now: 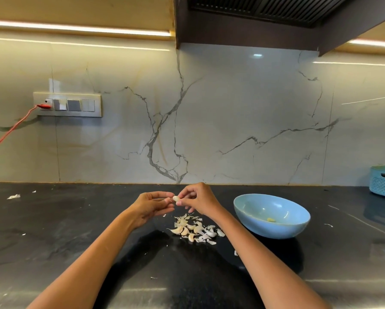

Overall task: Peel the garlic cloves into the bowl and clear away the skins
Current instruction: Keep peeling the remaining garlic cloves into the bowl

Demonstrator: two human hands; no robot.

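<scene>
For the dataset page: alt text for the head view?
Both hands, left hand and right hand, pinch a garlic clove above a pile of cloves and skins on a black counter; a blue bowl sits right.

Black counter (75, 237): bowl (249, 217), garlic pile (194, 229).
</scene>
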